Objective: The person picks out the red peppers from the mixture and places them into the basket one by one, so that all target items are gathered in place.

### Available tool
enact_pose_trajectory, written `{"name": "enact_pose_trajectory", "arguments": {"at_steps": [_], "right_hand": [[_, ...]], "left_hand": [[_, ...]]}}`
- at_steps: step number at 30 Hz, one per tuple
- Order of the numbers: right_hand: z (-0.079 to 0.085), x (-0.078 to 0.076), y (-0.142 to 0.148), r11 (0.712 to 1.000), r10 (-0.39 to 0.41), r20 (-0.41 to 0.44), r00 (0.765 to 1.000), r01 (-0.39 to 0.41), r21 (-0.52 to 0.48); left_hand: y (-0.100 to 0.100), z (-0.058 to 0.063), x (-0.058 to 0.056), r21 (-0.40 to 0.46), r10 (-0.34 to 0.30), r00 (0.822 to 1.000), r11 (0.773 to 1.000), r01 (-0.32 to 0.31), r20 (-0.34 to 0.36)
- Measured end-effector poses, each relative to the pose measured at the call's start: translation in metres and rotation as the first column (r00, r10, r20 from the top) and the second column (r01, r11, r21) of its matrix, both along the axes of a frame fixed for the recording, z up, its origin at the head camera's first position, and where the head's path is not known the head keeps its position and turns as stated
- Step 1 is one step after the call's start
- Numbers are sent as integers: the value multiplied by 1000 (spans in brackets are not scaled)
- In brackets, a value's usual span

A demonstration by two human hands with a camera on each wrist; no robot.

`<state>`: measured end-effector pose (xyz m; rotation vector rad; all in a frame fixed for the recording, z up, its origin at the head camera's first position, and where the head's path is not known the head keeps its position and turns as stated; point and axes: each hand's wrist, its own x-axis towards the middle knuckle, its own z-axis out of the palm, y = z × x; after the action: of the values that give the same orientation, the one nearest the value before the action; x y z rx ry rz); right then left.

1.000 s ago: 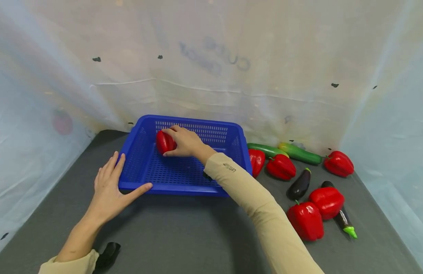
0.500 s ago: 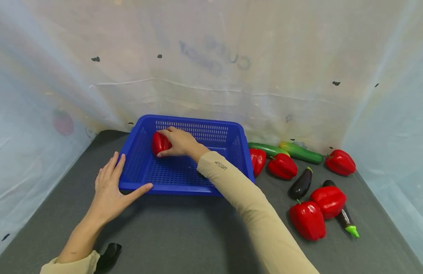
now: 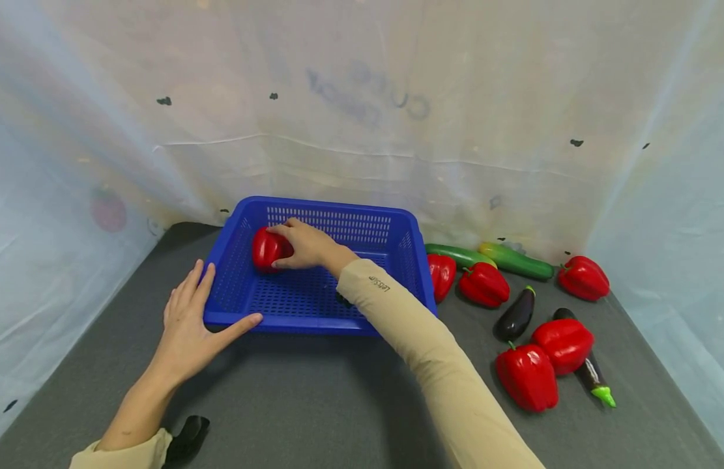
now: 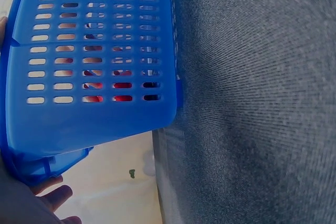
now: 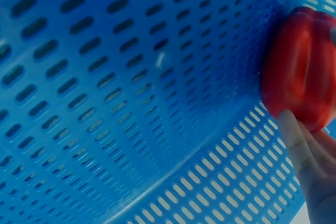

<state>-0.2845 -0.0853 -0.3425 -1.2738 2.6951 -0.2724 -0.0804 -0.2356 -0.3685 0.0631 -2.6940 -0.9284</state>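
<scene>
A red bell pepper (image 3: 265,251) sits inside a blue slotted plastic basket (image 3: 320,324), toward its left end. My right hand (image 3: 307,247) reaches in from the right and holds the pepper's right side between thumb and fingers. In the right wrist view, fingertips touch the lower side of the pepper (image 5: 302,72). With fingers and thumb spread, my left hand (image 3: 186,326) rests on the basket's front left corner. The left wrist view shows the basket's slotted side (image 4: 100,121), with red glimpsed through the slots. A dark object is partly hidden under my right sleeve.
Right of the basket lie several more red bell peppers (image 3: 526,378), a dark eggplant (image 3: 516,315), a green cucumber-like vegetable (image 3: 458,255) and a yellow-tipped one (image 3: 515,262). Another eggplant (image 3: 590,374) lies partly under a pepper. Plastic sheeting (image 3: 362,163) rises behind the grey tabletop (image 3: 315,404).
My right hand has shifted slightly left inside the basket. The pepper has moved left and turned a little, staying against the fingers. My left hand remains at the corner.
</scene>
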Motion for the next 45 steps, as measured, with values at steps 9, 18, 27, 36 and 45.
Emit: {"name": "enact_pose_trajectory", "arguments": {"at_steps": [9, 18, 27, 36, 45], "right_hand": [[3, 2, 2, 1000, 6, -12, 1000, -6, -28], [14, 2, 13, 997, 0, -19, 1000, -1, -79], [20, 3, 24, 992, -2, -33, 999, -2, -124], [24, 1, 35, 991, -25, -13, 1000, 23, -135], [32, 0, 49, 994, -44, -12, 999, 43, -100]], "left_hand": [[-3, -1, 1, 8, 3, 1000, 1000, -3, -9], [-7, -1, -2, -3, 9, 1000, 1000, -9, 4], [-12, -2, -3, -9, 6, 1000, 1000, -6, 8], [-15, -3, -5, -9, 7, 1000, 1000, -7, 9], [-18, -3, -8, -9, 5, 1000, 1000, -5, 1]]}}
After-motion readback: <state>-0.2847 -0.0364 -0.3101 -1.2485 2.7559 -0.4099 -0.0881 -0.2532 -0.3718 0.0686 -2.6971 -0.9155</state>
